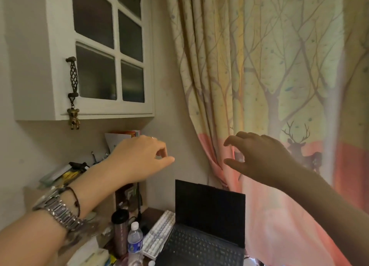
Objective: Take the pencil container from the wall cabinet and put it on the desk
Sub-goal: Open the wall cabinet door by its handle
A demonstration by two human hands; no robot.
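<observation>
1. Both bare hands hang in mid-air below a white wall cabinet (83, 52), its glass-paned door closed.
2. The left hand (139, 158), a metal watch (58, 209) on its wrist, has a narrow grip: thumb and fingertips nearly pinched, holding nothing.
3. The right hand (259, 158) is in shadow before a tree-and-deer curtain (269, 66), its grip wide, fingers curled and empty.
4. The pencil container cannot be made out; the cabinet's panes are dark and show no clear contents.
5. On the cluttered tabletop (153, 213) below stand an open black laptop (207, 221), a white keyboard (159, 235) just beside it, a water bottle (135, 239) and a dark-lidded tumbler (119, 231).
</observation>
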